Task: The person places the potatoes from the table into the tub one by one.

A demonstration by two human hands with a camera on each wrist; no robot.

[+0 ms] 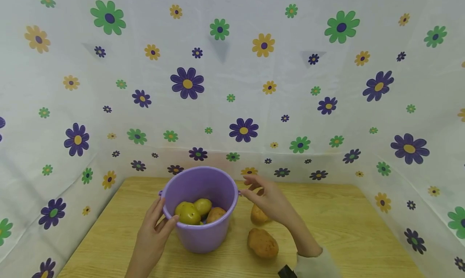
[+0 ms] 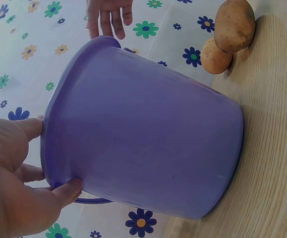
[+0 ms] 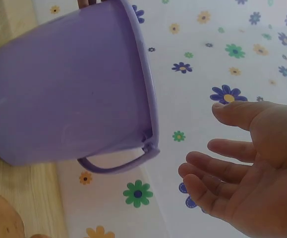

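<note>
A purple bucket stands low in the middle of the head view on the wooden bench, with three potatoes inside it. The left hand comes up from the lower left and holds the bucket's near-left rim, thumb over the lip and fingers against the outer wall; the left wrist view shows the same grip on the rim at the lower left of the frame. The right hand hovers just right of the bucket's rim, fingers spread and relaxed, holding nothing and apart from the bucket. Below this hand, to the lower right of the bucket, two more potatoes lie on the bench: one partly hidden under the hand, another nearer the bottom edge. A flowered cloth walls in the bench.
</note>
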